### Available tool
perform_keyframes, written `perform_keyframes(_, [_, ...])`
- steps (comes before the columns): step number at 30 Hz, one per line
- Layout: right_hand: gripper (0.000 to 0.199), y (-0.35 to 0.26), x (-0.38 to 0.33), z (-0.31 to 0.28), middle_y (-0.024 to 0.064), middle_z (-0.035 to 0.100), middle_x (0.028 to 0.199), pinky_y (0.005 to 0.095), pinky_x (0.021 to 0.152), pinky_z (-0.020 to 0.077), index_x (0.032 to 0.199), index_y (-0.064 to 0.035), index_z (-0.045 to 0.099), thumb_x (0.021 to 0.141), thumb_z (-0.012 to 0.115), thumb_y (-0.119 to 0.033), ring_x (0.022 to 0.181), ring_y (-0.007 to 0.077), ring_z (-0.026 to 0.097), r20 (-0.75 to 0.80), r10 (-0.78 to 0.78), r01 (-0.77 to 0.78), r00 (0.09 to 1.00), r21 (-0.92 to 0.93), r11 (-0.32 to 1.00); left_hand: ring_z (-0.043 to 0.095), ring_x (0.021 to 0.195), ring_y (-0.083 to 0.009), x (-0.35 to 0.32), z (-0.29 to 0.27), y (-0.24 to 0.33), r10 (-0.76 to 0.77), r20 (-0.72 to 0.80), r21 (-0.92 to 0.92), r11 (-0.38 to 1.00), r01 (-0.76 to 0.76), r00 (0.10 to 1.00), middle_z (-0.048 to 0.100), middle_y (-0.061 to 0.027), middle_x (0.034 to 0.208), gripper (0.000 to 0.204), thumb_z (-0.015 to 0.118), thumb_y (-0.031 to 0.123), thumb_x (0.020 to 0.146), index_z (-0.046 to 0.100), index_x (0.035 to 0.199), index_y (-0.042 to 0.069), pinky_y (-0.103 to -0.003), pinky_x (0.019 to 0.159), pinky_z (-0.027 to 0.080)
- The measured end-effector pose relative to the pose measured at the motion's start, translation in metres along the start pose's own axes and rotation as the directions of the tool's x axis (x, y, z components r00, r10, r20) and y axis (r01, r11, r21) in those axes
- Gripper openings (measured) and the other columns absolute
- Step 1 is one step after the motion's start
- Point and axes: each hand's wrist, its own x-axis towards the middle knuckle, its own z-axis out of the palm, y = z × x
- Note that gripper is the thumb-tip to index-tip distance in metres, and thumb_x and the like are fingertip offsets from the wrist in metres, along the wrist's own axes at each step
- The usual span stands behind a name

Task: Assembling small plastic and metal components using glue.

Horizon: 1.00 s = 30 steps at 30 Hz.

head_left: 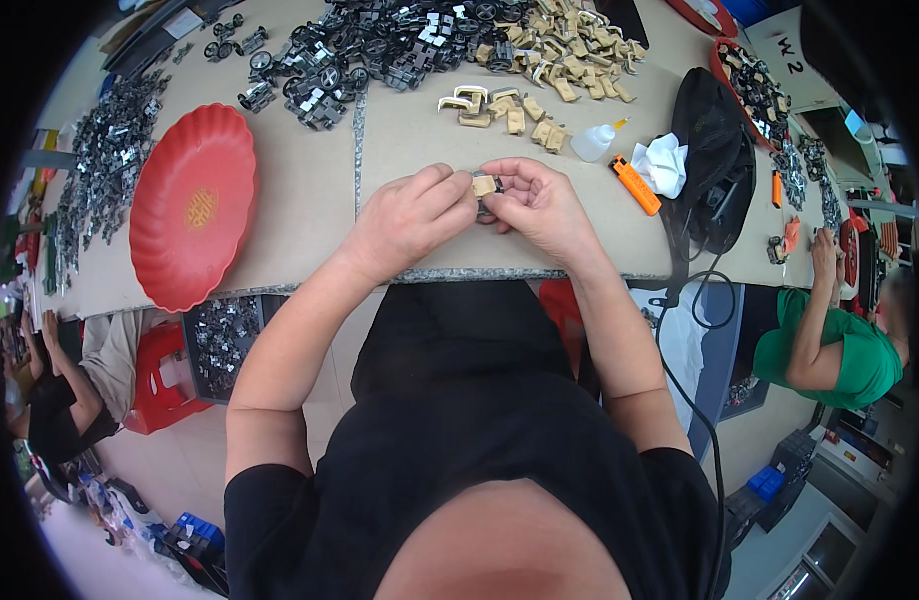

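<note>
Two hands, the left hand (411, 215) and right hand (534, 205), pinch a small tan-and-dark plastic part (484, 186) from both sides, likely for steadiness; loose tan plastic pieces (565, 90) lie at one o'clock from it, seemingly for easy reach, a scalloped red dish (224, 185) at nine.

On the beige flat table (299, 200) are lying one red plastic dish with wavy rim (164, 235), heaped black-and-silver small parts (384, 45), small tan plastic pieces (579, 50).

Tan part (484, 186); red tray (219, 150), gold emblem (202, 211).
</note>
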Motion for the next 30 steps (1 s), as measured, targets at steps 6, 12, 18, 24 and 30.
perform_keyframes(6, [0.033,0.008,0.005,-0.002,0.0067,0.057,0.092,0.0210,0.063,0.0510,0.112,0.0040,0.048,0.081,0.057,0.000,0.073,0.0089,0.059,0.015,-0.067,0.065,0.998,0.099,0.993,0.057,0.085,-0.0227,-0.002,0.009,0.005,0.009,-0.040,0.014,1.000,-0.008,0.999,0.054,-0.0080,0.095,0.026,0.063,0.004,0.059,0.057,0.085,0.003,-0.028,0.059,0.050])
perform_keyframes(12, [0.034,0.009,0.006,-0.005,0.0085,0.057,0.095,0.0228,0.067,0.0522,0.112,0.0041,0.046,0.080,0.058,0.000,0.078,0.0093,0.058,-0.025,-0.115,0.118,0.993,0.206,0.971,0.056,0.087,-0.0166,0.005,0.008,0.023,-0.665,0.107,-0.655,0.512,0.555,0.739,0.054,-0.0086,0.100,0.037,0.063,-0.002,0.070,0.051,0.105,0.000,-0.022,0.067,0.048])
perform_keyframes(18, [0.035,0.013,0.006,-0.004,0.0087,0.057,0.098,0.0248,0.072,0.0519,0.113,0.0036,0.046,0.080,0.057,0.002,0.085,0.0111,0.058,0.000,-0.130,0.129,0.991,0.172,0.977,0.053,0.077,-0.0062,0.005,0.020,0.025,-0.704,0.512,-0.779,-0.139,0.611,0.492,0.052,-0.0054,0.096,0.034,0.054,-0.003,0.082,0.044,0.115,-0.002,-0.020,0.063,0.047])
perform_keyframes(24, [0.037,0.013,0.006,-0.001,0.0076,0.057,0.096,0.0227,0.071,0.0503,0.111,0.0038,0.047,0.076,0.058,0.004,0.082,0.0092,0.058,-0.019,-0.143,0.144,0.990,0.147,0.979,0.054,0.082,-0.0066,0.008,0.021,0.031,-0.737,0.472,-0.823,-0.171,0.541,0.484,0.053,-0.0053,0.094,0.035,0.054,-0.005,0.080,0.044,0.114,-0.003,-0.019,0.068,0.047])
perform_keyframes(30, [0.039,0.017,0.007,0.000,0.0073,0.057,0.094,0.0211,0.070,0.0490,0.110,0.0042,0.047,0.073,0.060,0.004,0.081,0.0087,0.058,-0.069,-0.141,0.148,0.988,0.109,0.983,0.055,0.090,-0.0085,0.010,0.019,0.031,-0.737,0.472,-0.815,-0.157,0.558,0.483,0.053,-0.0066,0.096,0.037,0.054,-0.008,0.078,0.044,0.113,-0.005,-0.020,0.078,0.046])
